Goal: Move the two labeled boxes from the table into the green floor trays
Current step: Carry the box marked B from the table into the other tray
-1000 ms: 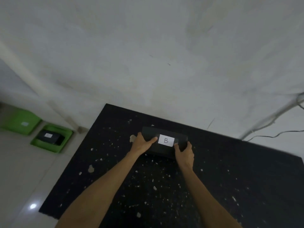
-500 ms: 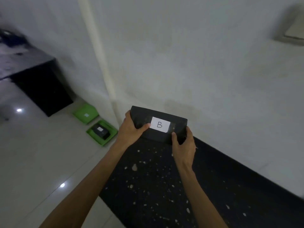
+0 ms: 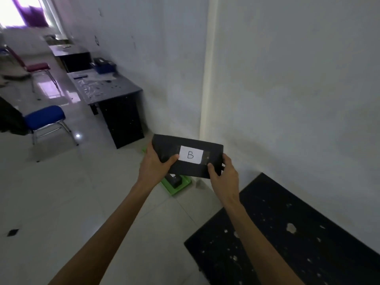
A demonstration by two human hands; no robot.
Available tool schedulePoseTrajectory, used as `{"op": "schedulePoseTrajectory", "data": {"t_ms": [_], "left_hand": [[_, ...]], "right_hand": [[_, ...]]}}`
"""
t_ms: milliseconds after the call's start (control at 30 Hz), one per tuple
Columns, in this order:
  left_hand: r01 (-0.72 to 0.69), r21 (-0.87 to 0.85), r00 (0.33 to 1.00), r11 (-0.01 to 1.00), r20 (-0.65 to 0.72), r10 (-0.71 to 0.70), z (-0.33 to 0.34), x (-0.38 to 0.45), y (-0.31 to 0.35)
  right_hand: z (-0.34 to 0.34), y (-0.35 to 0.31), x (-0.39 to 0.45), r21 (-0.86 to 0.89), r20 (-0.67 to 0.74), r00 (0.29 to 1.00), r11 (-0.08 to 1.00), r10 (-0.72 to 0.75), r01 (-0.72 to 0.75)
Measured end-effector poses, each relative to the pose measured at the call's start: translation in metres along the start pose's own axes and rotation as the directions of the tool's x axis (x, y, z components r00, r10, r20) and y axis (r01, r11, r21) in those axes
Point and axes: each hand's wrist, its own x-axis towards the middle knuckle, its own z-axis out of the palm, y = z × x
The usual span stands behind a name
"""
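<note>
Box B [image 3: 185, 157] — one, gripped by your left hand [image 3: 154, 167] and right hand [image 3: 223, 173], hiding most of two green trays [image 3: 178, 187], second box [image 3: 174, 179] in the near one — tabletop [image 3: 287, 233] at right.

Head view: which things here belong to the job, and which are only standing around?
Job: box labeled B, held by left hand and right hand; green tray with a dark box inside; black table.

Standing around: blue chair, red chair, grey desk.
</note>
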Motion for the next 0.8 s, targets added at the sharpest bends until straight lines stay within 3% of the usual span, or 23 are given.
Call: {"op": "schedulePoseTrajectory", "data": {"t_ms": [367,800], "left_hand": [[0.256,0.062,0.965,0.965,-0.075,-0.251,-0.114,0.070,-0.177],[0.470,0.031,0.881,0.882,-0.075,-0.466,-0.132,0.269,-0.319]], "right_hand": [[0.234,-0.032,-0.002,-0.120,0.188,0.977,0.990,0.098,-0.077],[0.462,-0.011,0.148,-0.195,0.300,0.914,0.956,0.272,-0.221]]}}
